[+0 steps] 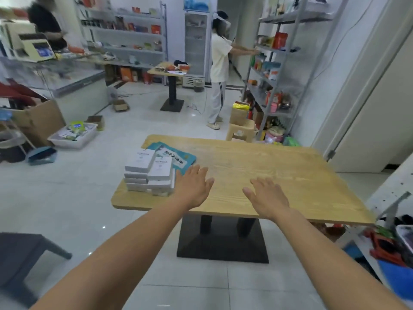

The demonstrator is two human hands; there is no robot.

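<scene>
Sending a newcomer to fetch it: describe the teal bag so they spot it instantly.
Start at the light wooden table in front. On its left edge stand stacks of white boxes; the teal bag lies flat just behind them, the only soft, coloured thing there.

Small shop, stocked shelves (271,61), drinks fridge (196,44)
</scene>
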